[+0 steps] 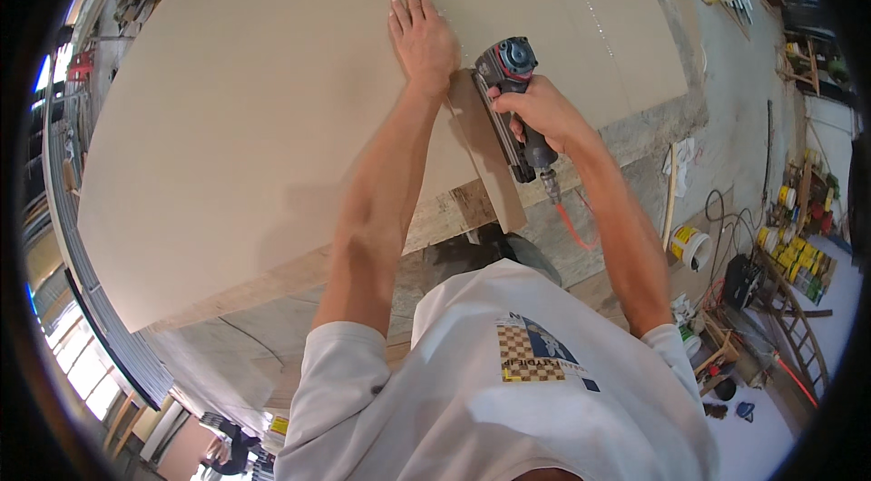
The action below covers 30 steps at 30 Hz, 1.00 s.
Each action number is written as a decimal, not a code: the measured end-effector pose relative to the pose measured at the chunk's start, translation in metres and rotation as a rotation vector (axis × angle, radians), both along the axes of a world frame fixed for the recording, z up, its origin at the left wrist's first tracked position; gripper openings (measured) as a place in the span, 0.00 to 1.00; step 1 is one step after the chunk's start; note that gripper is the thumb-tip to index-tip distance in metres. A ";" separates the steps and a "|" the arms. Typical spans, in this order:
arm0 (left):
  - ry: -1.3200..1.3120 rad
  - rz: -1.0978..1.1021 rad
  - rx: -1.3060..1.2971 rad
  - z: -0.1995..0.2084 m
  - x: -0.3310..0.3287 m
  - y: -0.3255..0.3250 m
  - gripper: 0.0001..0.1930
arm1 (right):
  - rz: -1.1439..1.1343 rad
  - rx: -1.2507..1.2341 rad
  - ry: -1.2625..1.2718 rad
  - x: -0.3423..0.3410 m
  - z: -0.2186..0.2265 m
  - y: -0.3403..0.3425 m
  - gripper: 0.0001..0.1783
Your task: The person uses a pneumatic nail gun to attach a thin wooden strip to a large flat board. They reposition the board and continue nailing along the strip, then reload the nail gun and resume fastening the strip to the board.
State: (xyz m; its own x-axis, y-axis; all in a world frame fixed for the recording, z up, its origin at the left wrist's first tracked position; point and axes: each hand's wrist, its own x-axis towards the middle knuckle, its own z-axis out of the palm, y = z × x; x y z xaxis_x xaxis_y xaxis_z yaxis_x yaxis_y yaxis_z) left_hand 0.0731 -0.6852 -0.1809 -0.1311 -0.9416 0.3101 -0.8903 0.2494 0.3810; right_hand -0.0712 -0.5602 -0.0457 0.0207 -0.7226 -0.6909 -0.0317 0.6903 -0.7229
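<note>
My left hand point(423, 41) lies flat on a large beige board point(245, 118), its fingers stretched toward the far side along a seam. In my right hand point(543, 113) is a black pneumatic nail gun point(513, 73), gripped round its handle. An orange air hose point(573, 229) runs from the fitting at the handle's base. Beneath the gun, a narrow beige strip point(497, 174) lies lengthwise and sticks out past the near edge of the board. The gun's nose is hidden, so I cannot tell whether it touches the strip.
A dotted line of small marks point(594, 20) crosses the board's right part. To the right are a yellow-and-white bucket point(691, 247), dark looped hoses point(721, 209) and a wooden ladder point(800, 322) on the floor. Long metal profiles point(100, 322) line the left side.
</note>
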 end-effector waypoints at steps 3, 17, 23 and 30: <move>0.029 0.010 -0.002 -0.001 -0.001 -0.001 0.29 | 0.037 0.011 0.013 0.001 -0.004 -0.004 0.05; 0.031 0.003 0.025 0.004 0.001 -0.001 0.29 | 0.048 0.030 0.050 0.006 -0.002 0.006 0.04; 0.037 0.010 -0.013 0.010 0.001 0.001 0.28 | 0.061 0.069 0.076 0.003 -0.006 0.015 0.03; 0.037 0.020 0.006 0.012 0.000 0.002 0.29 | 0.061 0.063 0.074 0.005 -0.001 0.028 0.03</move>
